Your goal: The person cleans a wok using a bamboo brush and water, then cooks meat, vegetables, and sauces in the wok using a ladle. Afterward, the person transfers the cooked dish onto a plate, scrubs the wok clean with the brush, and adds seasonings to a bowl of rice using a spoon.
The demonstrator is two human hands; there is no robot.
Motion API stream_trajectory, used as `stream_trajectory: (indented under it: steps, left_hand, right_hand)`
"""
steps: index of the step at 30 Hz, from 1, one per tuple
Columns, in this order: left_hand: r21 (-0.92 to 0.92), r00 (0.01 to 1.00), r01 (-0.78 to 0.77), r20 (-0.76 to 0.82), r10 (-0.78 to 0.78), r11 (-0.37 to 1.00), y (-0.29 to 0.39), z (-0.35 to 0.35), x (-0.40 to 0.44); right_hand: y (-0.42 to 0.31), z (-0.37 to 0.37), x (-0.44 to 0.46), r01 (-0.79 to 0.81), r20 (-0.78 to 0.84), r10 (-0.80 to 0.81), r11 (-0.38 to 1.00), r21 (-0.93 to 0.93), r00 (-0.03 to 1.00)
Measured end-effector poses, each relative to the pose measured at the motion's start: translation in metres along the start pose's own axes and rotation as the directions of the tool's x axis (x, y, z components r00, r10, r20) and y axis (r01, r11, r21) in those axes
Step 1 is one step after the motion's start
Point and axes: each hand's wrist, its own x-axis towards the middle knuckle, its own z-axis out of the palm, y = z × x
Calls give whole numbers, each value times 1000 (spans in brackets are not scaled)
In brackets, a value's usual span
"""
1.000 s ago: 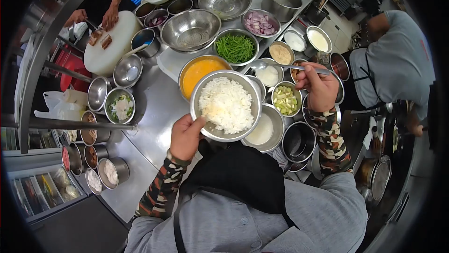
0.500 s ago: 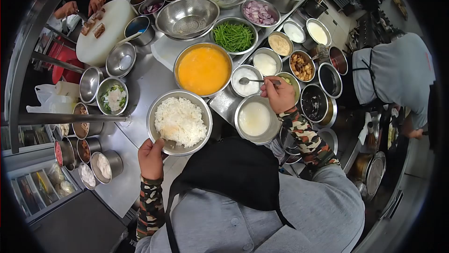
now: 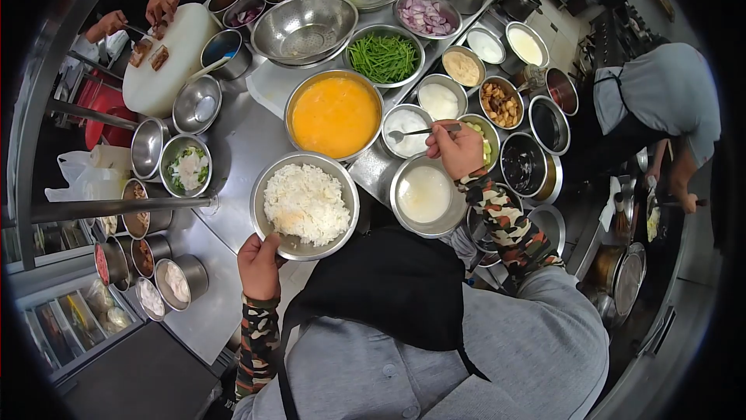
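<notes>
My left hand [image 3: 260, 266] grips the near-left rim of a metal bowl [image 3: 314, 247] with thumb and fingers. White cooked rice [image 3: 305, 198] fills the bowl, with a small pale-brown patch on it. My right hand [image 3: 457, 149] is closed round the handle of a small metal spoon [image 3: 397, 136]. The spoon's tip is at a container of white granules [image 3: 406, 120], near their surface. Below that hand is a pot of cloudy whitish liquid [image 3: 423, 195]. A bowl of beaten egg [image 3: 334, 115] stands beyond the rice.
Around these stand cut green beans [image 3: 383, 59], sliced shallots [image 3: 426, 16], a tan powder [image 3: 461, 68] and browned pieces [image 3: 500, 104]. Small containers line the left side. At the upper left, another person's hands cut meat on a white board [image 3: 169, 62]. A co-worker [image 3: 657, 101] bends at the right.
The rice bowl and my left hand have shifted slightly right. My right hand has moved slightly left with the spoon. The co-worker at the right has an arm further forward.
</notes>
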Motion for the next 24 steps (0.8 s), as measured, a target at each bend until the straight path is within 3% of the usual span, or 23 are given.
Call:
stream_trajectory:
  steps: [4, 8, 18, 24]
  left_hand:
    - [9, 1000, -3, -17, 3, 1000, 0, 1, 0]
    - [16, 1000, -8, -4, 8, 1000, -7, -10, 2]
    - [16, 999, 5, -33, -4, 1000, -1, -4, -3]
    - [2, 1000, 1, -16, -1, 1000, -6, -10, 0]
  right_hand:
    - [-9, -8, 3, -106, -101, 110, 993, 50, 989]
    - [-5, -19, 9, -173, -104, 188, 975, 136, 977]
    - [11, -9, 10, -127, -87, 134, 988, 87, 987]
    - [11, -15, 15, -224, -99, 248, 953, 203, 964]
